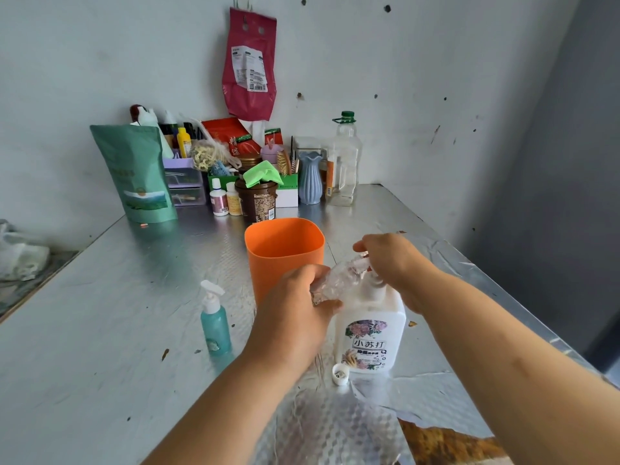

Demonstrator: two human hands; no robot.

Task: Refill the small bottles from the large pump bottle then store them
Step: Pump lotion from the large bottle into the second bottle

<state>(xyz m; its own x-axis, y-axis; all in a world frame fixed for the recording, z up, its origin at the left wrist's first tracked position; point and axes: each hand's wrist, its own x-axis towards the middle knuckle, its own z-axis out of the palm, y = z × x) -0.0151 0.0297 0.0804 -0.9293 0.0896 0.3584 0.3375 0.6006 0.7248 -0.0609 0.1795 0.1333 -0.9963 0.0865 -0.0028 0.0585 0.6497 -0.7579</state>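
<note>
The clear small bottle [339, 278] is held tilted between our two hands, its base in the left hand [295, 317] and its open neck raised toward the right hand [392, 260]. The left hand grips the bottle's lower body with the fingers wrapped round it. The neck meets the spout of the large white pump bottle [369, 330]; we cannot tell whether liquid is flowing.

The right hand sits on top of the pump head with the fingers bent down over it, hiding most of the head. The pump bottle stands upright on the table [117, 330], directly below the right hand and just right of the left hand, its flowered label facing us.

A white cap [340, 374] lies on the table just nearer to us than the pump bottle, below the left wrist. A teal small pump bottle [214, 323] stands upright to the left of the left hand, apart from it. An orange bin [283, 250] stands just beyond both hands, partly hidden by the left hand.

Well beyond the hands, against the wall, we note a green pouch [137, 172], a brown tub [256, 201], a blue vase [309, 179] and a clear jug [344, 162] with a green cap. A red bag [250, 65] hangs on the wall above them.
</note>
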